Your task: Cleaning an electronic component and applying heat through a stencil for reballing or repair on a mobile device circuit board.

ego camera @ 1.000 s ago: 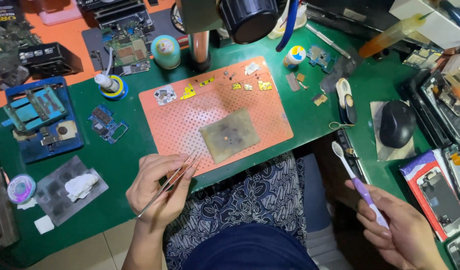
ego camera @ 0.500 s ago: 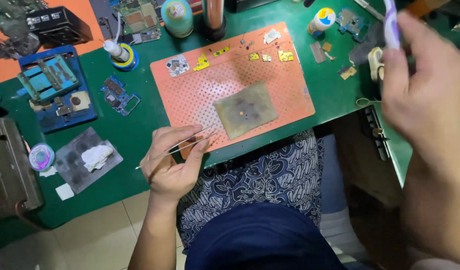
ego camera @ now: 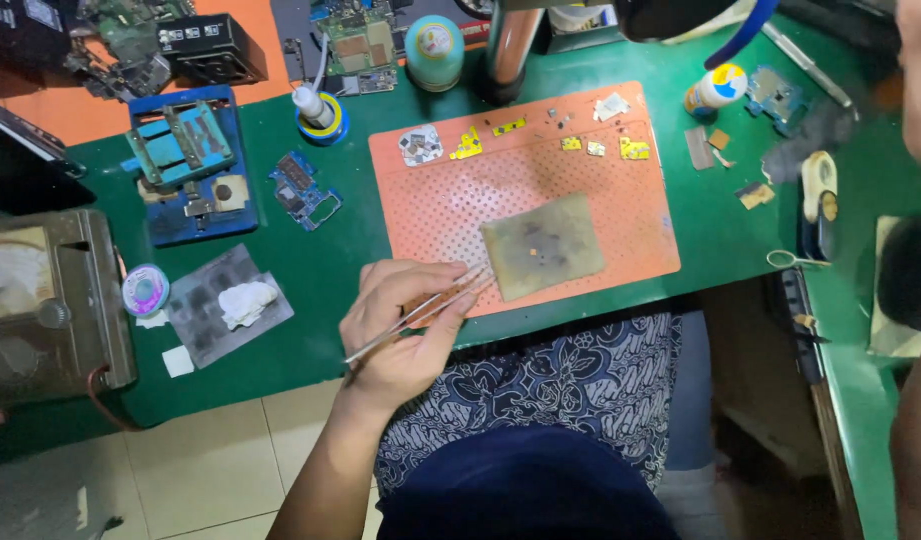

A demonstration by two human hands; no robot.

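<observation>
Green matting covers the surface [ego camera: 311,345], smooth and flat, with an orange silicone mat [ego camera: 581,200] laid across its middle; that mat is rectangular, rubbery and dotted with a regular grid of small holes. On its near half lies a grey-green pad [ego camera: 543,257], a dull, stained rectangle set slightly askew, with a tiny bright speck on it. Small yellow and silver parts sit in a row along the mat's far edge.

To the left stands a blue metal fixture [ego camera: 186,160] with clamps, and nearer lies a small blue circuit board [ego camera: 303,190]. A grey square sheet [ego camera: 226,312] carries a crumpled white wad.

The left hand [ego camera: 406,320] rests at the mat's near-left corner, its fingers [ego camera: 459,302] pinched shut on thin metal tweezers [ego camera: 426,312], slender, shiny and straight, angled so the tips [ego camera: 486,272] point at the near-left edge of the pad; whether they touch it is unclear.

The right hand [ego camera: 920,80] shows only as a blurred patch at the right border, so its fingers cannot be judged.
</observation>
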